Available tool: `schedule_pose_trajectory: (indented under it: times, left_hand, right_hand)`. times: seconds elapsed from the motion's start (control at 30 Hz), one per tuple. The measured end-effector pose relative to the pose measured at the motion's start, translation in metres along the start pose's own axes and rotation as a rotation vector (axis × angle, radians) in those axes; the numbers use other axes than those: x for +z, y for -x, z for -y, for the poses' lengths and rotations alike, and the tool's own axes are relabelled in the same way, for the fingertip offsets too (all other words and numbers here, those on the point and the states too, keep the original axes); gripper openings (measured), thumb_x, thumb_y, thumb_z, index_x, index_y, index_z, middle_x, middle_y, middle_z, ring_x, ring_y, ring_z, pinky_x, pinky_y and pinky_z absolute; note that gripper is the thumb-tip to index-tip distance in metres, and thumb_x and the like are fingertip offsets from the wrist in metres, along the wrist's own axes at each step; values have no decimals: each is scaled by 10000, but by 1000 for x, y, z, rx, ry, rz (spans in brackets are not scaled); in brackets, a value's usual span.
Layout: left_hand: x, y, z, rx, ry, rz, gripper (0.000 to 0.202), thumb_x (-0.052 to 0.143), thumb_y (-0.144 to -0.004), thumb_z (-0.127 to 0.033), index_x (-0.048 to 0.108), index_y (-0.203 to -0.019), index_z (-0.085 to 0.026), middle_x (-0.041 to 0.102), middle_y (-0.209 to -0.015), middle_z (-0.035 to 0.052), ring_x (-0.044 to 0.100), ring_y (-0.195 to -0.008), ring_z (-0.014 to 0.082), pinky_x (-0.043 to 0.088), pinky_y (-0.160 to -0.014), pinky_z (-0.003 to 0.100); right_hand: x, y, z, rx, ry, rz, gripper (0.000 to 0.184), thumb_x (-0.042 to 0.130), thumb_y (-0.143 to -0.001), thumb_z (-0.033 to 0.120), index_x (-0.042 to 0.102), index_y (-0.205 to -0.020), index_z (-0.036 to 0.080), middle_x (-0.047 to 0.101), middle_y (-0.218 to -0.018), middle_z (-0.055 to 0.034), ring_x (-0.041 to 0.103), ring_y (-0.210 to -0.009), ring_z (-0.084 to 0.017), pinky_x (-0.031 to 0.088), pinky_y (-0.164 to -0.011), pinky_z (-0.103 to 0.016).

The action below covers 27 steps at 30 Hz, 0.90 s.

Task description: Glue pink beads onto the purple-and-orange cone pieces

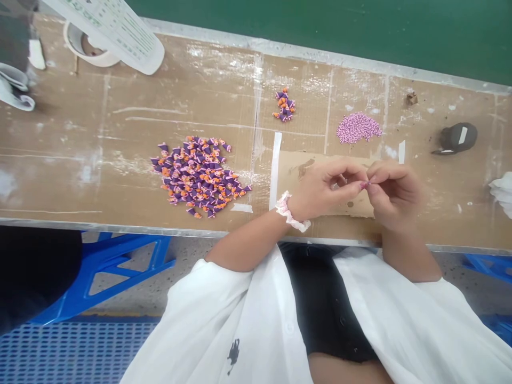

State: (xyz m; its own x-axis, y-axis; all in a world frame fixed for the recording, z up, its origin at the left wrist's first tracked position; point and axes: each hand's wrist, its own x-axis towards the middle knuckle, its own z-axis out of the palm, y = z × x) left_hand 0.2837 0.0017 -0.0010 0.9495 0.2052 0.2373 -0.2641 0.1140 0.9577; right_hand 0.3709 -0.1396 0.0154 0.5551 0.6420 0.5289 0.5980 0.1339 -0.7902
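My left hand (330, 186), with a white and pink scrunchie (294, 212) at its wrist, is closed in a pinch. Its fingertips meet those of my right hand (396, 194), which is pinched too and slightly blurred. Between them sits a tiny pink-purple piece (365, 184), mostly covered by the fingers. Both hands are above a lighter cardboard sheet (326, 162). Behind them lies a heap of small pink beads (359, 128). A small cluster of purple and orange figures (285, 106) lies farther back, and a large pile of similar figures (198, 176) is left of my hands.
Cardboard covers the table (120, 133). At back left, a white panel with green print (132, 40) overlaps a white tape roll (96, 58). On the right are a black rounded object (460, 137), a brown scrap (412, 98) and crumpled white material (503, 192). Blue stools (120, 266) stand below.
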Motion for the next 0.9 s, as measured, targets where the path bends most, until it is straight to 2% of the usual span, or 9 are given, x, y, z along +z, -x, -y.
schedule_pose_trajectory:
  times: [0.2,0.4,0.63,0.7,0.83,0.9]
  left_hand:
    - [0,0,-1,26,-84,4,111,634,-874,-281,652,-853,-173,675,-787,-3,590,-658,59,502,-637,197]
    - [-2,-1,-4,166,-193,-5,64,624,-850,-203,627,-795,-172,664,-730,-13,603,-662,69,470,-613,206]
    - [-6,-2,-7,140,-324,30,103,598,-870,-247,658,-825,-177,669,-717,0,589,-644,80,486,-628,232]
    - [-11,-4,-8,121,-334,-16,115,593,-881,-263,657,-845,-174,679,-761,10,604,-677,83,491,-630,225]
    - [-21,-8,-11,25,-341,-213,129,571,-908,-277,636,-857,-179,689,-836,22,623,-736,92,498,-634,221]
    - [-23,-8,-12,1,-345,-233,128,568,-915,-278,633,-856,-184,688,-841,21,623,-738,94,495,-629,221]
  right_hand:
    - [-3,-1,1,3,30,77,69,588,-917,254,540,-867,259,533,-702,12,511,-608,-145,415,-547,-303]
    - [-6,-1,0,41,21,140,95,580,-931,289,514,-867,264,513,-716,13,497,-600,-140,412,-536,-293]
    - [-18,-4,-3,65,43,258,100,574,-926,287,491,-872,277,511,-726,11,485,-573,-140,425,-505,-300]
    - [-22,-5,-3,84,68,308,89,572,-910,239,498,-877,277,501,-733,13,478,-591,-141,414,-513,-295]
    - [-26,-10,0,76,182,446,186,574,-813,84,502,-851,252,483,-722,23,440,-578,-121,376,-507,-274]
    - [-26,-11,2,62,195,472,205,574,-785,57,500,-837,240,484,-715,24,430,-570,-115,357,-497,-270]
